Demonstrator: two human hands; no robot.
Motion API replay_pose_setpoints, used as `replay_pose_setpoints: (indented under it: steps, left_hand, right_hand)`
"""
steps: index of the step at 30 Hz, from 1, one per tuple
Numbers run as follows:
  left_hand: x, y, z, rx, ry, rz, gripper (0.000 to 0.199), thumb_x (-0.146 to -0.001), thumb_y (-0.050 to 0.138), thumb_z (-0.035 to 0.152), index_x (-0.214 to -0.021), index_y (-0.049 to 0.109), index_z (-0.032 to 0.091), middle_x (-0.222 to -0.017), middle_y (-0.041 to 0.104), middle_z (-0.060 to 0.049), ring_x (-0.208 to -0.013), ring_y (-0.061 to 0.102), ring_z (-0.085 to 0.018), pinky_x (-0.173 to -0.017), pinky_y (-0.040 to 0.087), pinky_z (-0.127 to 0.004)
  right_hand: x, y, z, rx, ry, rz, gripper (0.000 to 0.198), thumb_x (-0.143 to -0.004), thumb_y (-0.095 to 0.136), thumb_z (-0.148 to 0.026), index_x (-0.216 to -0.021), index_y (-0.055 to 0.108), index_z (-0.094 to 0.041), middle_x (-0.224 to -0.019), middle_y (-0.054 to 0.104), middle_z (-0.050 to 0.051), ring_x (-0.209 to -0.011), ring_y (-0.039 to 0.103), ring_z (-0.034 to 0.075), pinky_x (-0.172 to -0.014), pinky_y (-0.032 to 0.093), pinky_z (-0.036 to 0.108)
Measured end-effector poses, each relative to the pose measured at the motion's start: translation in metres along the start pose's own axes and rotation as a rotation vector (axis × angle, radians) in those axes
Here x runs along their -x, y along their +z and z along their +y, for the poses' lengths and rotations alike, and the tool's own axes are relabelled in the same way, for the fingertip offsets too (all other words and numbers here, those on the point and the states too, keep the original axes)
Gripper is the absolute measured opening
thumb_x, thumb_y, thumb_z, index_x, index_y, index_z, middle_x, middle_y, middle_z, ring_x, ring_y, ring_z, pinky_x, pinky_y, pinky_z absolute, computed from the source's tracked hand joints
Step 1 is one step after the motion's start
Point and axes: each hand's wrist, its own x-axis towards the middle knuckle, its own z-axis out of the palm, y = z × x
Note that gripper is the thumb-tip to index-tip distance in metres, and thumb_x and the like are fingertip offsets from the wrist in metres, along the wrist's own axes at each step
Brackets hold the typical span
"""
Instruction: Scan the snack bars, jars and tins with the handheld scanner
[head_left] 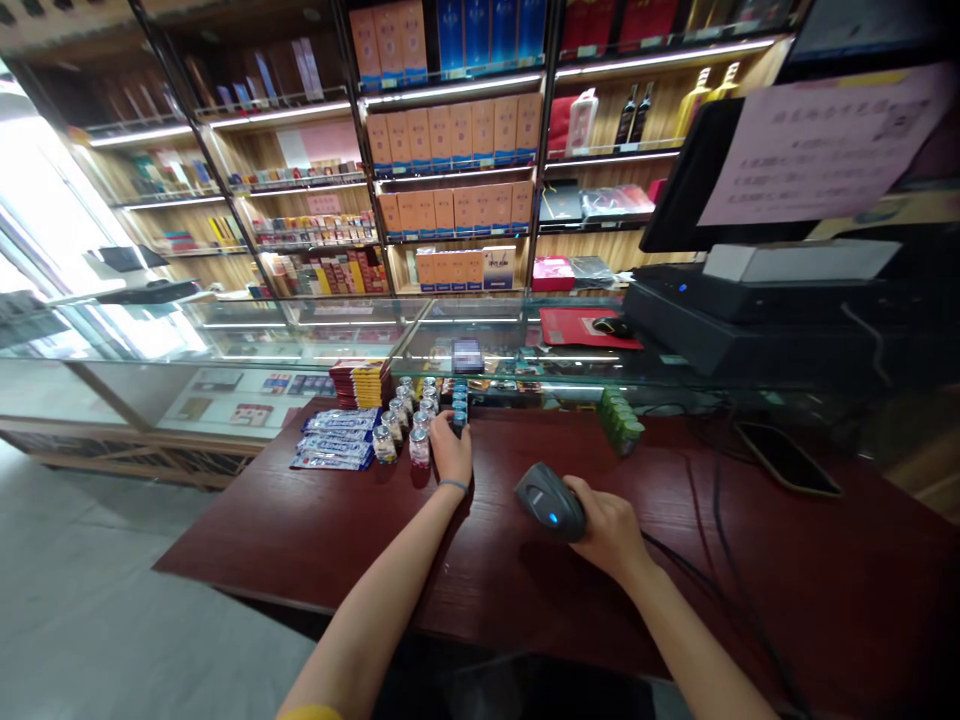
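My right hand [611, 528] is wrapped round the handle of a black barcode scanner [551, 500], which is held above the dark red table with a blue light showing on it. At the near end of a row of small blue containers [460, 390], my left hand [451, 455] closes its thumb and fingers on a small dark blue container [458, 424]. Just left of that hand stand rows of small clear jars [419, 448] with silvery lids. Farther left lie blue-and-white sachets [337, 438], with stacked red and yellow packets [361, 384] behind them.
A row of green containers [620, 422] stands right of centre. A phone [787, 458] and black cables [716, 500] lie at the right. Behind the table [300, 540] runs a glass counter [495, 312] with a mouse [611, 327] and a monitor [690, 180].
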Motion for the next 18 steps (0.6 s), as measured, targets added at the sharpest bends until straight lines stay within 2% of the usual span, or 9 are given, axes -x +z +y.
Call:
replay_pose_setpoints:
  steps: [7, 12, 15, 18]
  left_hand:
    - [0.001, -0.001, 0.001, -0.005, 0.034, 0.017, 0.039, -0.08, 0.065, 0.017, -0.117, 0.051, 0.018, -0.111, 0.054, -0.011, -0.107, 0.053, -0.025, -0.099, 0.043, -0.048]
    - [0.003, -0.007, 0.012, 0.004, 0.218, 0.072, 0.04, -0.084, 0.064, 0.022, -0.122, 0.051, 0.019, -0.121, 0.052, -0.014, -0.12, 0.049, -0.027, -0.105, 0.039, -0.05]
    - [0.007, -0.008, 0.024, 0.045, 0.348, 0.093, 0.036, -0.086, 0.062, 0.023, -0.121, 0.053, 0.019, -0.123, 0.051, -0.014, -0.122, 0.048, -0.026, -0.106, 0.039, -0.049]
    - [0.01, 0.001, 0.041, 0.112, 0.429, -0.018, 0.034, -0.088, 0.06, 0.022, -0.121, 0.054, 0.02, -0.12, 0.052, -0.012, -0.119, 0.049, -0.025, -0.105, 0.042, -0.047]
  right_hand:
    - [0.0, 0.001, 0.001, 0.006, 0.012, 0.003, 0.047, -0.068, 0.051, -0.02, -0.115, 0.049, -0.015, -0.074, 0.07, 0.002, -0.062, 0.067, 0.018, -0.057, 0.044, 0.026]
    - [-0.003, -0.002, 0.004, 0.02, 0.052, 0.089, 0.039, -0.071, 0.05, -0.022, -0.11, 0.053, -0.015, -0.07, 0.069, 0.002, -0.06, 0.066, 0.018, -0.058, 0.043, 0.027]
    - [-0.002, -0.012, 0.014, 0.053, 0.142, 0.139, 0.032, -0.074, 0.054, -0.026, -0.104, 0.056, -0.017, -0.069, 0.069, 0.002, -0.06, 0.066, 0.019, -0.059, 0.043, 0.026]
    - [0.002, -0.025, 0.03, 0.142, 0.291, 0.188, 0.028, -0.074, 0.058, -0.03, -0.1, 0.058, -0.018, -0.065, 0.068, 0.002, -0.06, 0.066, 0.02, -0.058, 0.042, 0.026]
